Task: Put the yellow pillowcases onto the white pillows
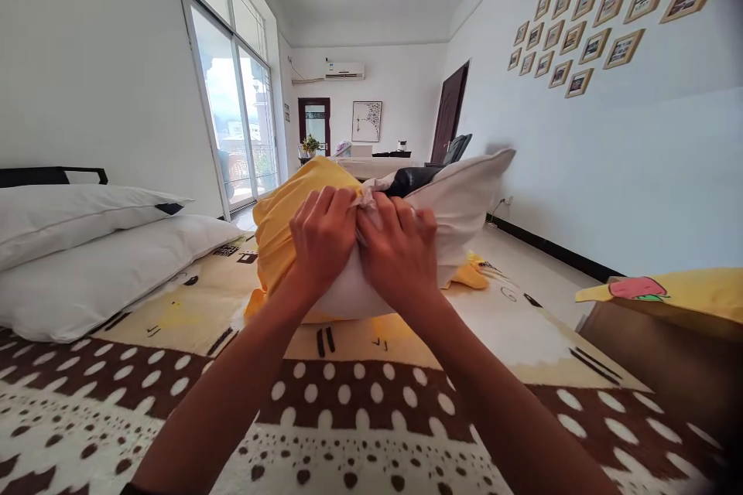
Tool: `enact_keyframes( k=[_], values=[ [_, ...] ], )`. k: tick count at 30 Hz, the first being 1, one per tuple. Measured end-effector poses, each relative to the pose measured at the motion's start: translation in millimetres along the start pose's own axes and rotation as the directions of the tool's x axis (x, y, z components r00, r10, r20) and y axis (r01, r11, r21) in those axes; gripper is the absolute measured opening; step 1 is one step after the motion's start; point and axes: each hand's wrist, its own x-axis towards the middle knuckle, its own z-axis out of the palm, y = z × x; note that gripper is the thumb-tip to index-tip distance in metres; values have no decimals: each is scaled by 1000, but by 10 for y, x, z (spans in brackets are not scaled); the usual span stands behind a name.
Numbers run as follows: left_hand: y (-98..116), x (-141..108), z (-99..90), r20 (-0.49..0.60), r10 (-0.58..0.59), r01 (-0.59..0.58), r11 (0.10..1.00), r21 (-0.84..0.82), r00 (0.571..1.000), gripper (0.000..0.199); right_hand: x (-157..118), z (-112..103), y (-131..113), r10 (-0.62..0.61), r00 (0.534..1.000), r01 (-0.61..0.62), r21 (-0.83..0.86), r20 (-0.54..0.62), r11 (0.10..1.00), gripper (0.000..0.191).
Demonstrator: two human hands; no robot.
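My left hand (323, 236) is closed in a fist on bunched cloth, and beside it my right hand (399, 244) grips the same gathered edge. The two hands almost touch at the knuckles. That cloth belongs to a pillowcase, with a yellow part (282, 224) on the left and a pale part (467, 193) stretching up to a pointed corner on the right. Below and between my wrists shows a white pillow (348, 294), partly covered by my hands and arms. A dark patch (411, 180) lies just behind my right hand.
Two white pillows (110, 271) lie stacked at the left. A patterned blanket (360, 402) in brown, cream and white spreads underneath. Yellow cloth with a red and green print (685, 292) sits at the right edge. Farther back stand a dark chair (457, 149) and a glass door (232, 108).
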Motion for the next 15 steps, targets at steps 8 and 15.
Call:
enact_keyframes(
  k=[8, 15],
  values=[
    [-221, -56, -20, 29, -242, 243, 970, -24, 970, 6, -420, 77, 737, 540, 840, -416, 577, -53, 703, 91],
    [-30, -124, -77, 229, -192, 169, 979, 117, 954, 6, -521, 465, 605, 824, 492, -543, 839, 281, 39, 55]
  ],
)
